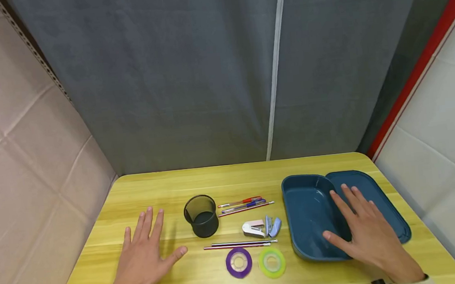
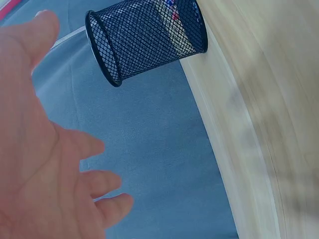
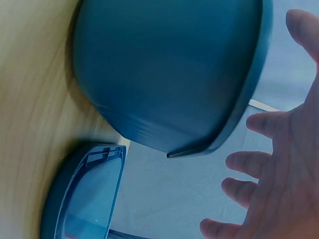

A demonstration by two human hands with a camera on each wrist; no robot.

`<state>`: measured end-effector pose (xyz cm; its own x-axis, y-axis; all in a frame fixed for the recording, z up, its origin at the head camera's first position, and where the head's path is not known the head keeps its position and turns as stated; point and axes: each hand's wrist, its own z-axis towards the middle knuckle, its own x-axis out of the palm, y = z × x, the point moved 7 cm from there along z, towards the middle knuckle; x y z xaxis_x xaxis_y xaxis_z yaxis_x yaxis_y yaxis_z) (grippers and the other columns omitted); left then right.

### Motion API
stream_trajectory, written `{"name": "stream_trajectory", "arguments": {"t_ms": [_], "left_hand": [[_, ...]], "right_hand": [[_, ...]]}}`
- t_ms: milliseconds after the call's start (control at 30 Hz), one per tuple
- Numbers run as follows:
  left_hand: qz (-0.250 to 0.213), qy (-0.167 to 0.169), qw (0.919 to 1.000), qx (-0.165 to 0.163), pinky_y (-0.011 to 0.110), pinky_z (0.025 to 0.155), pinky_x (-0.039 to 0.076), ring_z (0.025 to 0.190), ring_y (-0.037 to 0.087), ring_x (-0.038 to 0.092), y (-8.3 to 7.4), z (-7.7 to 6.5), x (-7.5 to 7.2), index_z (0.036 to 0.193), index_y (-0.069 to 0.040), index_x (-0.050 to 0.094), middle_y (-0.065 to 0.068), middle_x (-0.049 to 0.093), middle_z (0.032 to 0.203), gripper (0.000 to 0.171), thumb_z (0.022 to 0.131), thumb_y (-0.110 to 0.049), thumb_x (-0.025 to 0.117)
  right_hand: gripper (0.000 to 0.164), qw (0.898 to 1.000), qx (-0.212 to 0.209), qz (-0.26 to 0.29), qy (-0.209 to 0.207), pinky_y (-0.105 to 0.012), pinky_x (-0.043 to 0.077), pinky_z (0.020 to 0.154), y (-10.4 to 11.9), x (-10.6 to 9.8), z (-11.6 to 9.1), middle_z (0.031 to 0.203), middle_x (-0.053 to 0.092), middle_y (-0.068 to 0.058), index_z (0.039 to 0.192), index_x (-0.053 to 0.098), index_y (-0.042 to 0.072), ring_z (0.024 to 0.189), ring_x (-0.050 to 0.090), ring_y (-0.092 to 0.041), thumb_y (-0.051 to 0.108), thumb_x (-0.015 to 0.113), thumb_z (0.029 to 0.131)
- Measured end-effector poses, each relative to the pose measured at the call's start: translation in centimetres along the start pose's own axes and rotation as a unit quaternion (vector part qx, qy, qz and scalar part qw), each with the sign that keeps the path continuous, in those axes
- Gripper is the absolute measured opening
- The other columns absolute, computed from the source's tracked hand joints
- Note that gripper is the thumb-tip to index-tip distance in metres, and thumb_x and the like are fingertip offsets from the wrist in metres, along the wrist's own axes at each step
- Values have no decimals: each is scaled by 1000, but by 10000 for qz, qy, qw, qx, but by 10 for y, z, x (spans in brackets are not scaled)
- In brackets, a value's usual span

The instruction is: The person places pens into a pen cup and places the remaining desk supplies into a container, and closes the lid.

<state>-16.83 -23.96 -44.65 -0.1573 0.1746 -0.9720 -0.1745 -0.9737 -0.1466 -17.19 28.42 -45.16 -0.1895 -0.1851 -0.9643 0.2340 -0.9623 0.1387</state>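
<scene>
My left hand hovers over the left part of the table, fingers spread and holding nothing. Nearest to it stands a black mesh pen cup, upright, which also fills the top of the left wrist view. On the other side, my right hand is spread above a dark blue deep plastic box and the shallow blue lid beside it. In the right wrist view the fingers look apart from the box wall; the lid lies below.
Between the hands lie a red pen, a blue pen, several pencils, a white-and-grey stapler and a light blue clip-like item. Purple and green tape rolls lie nearer. A grey curtain hangs behind the table.
</scene>
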Motion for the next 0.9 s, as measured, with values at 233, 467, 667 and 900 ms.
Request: {"name": "stream_trajectory", "arguments": {"t_ms": [233,467,667,900], "left_hand": [[-191,-135,9997,18,75,122,22,158,49,26,-1,2,-2,170,-12,21,25,21,174,114,88,-79,64],[-457,-452,9979,97,72,117,35,149,52,38,-4,4,-7,166,-6,29,29,30,168,112,87,-72,72],[-707,-856,9937,161,72,98,51,140,50,49,-6,7,-10,163,-7,36,25,39,164,105,87,-67,76],[-1182,-1026,9875,155,70,101,50,140,47,49,-7,9,-12,160,-8,42,21,46,159,95,88,-57,80]], "right_hand": [[105,9991,-273,158,-284,-76,36,111,5,-7,1,173,29,-17,169,29,18,158,28,-43,69,73,88],[100,9960,-438,509,-587,-72,44,105,15,-15,4,167,40,-14,164,40,17,147,42,-43,63,80,85],[93,9934,-454,828,-657,-71,50,97,25,-19,6,164,44,-12,160,47,19,142,45,-42,57,84,84],[83,9870,-776,1182,-763,-66,53,95,42,-25,8,160,47,-12,155,52,19,140,47,-40,44,88,85]]}}
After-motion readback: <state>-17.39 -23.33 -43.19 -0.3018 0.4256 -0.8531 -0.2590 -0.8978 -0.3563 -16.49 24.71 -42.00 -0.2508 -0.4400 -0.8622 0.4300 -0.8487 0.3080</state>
